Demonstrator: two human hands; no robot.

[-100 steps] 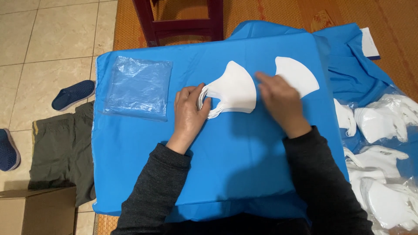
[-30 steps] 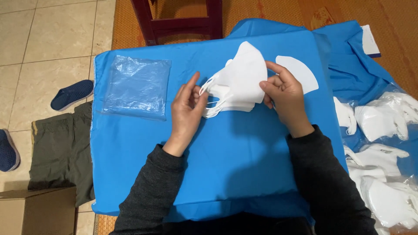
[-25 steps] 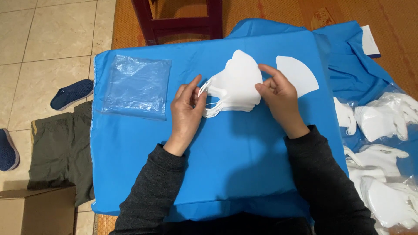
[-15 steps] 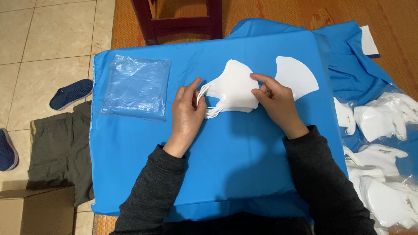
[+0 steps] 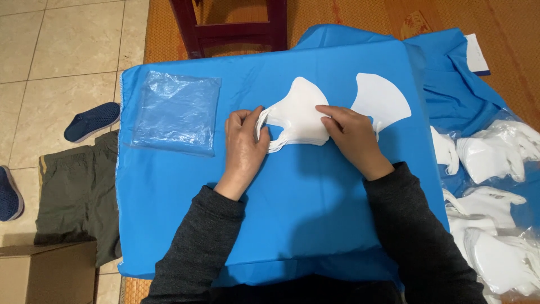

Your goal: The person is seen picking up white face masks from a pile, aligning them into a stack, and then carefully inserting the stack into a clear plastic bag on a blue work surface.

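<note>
While our left hand (image 5: 244,147) pinches the ear loops at the left edge of the stack of white masks (image 5: 298,115), our right hand (image 5: 351,138) lies on the stack's right side, fingers pressed flat on top, not curled shut. The stack sits on the blue cloth (image 5: 281,214) a little above the middle of the frame, directly between both hands, and looks like several folded masks laid one on another with edges nearly matched.

Just right of the stack, touching or almost touching our right hand, lies a single white mask (image 5: 382,101), flat on the cloth. Upper left of the cloth holds a pile of clear plastic bags (image 5: 177,112), well apart from the hands.

Along the right edge of the frame we note a heap of loose white masks (image 5: 495,191), some under clear film. A dark wooden chair (image 5: 230,25) stands at top centre. Left side, on the tiled floor: a navy shoe (image 5: 93,120), an olive garment (image 5: 79,194), and a cardboard box (image 5: 48,273) in the lower left corner.
</note>
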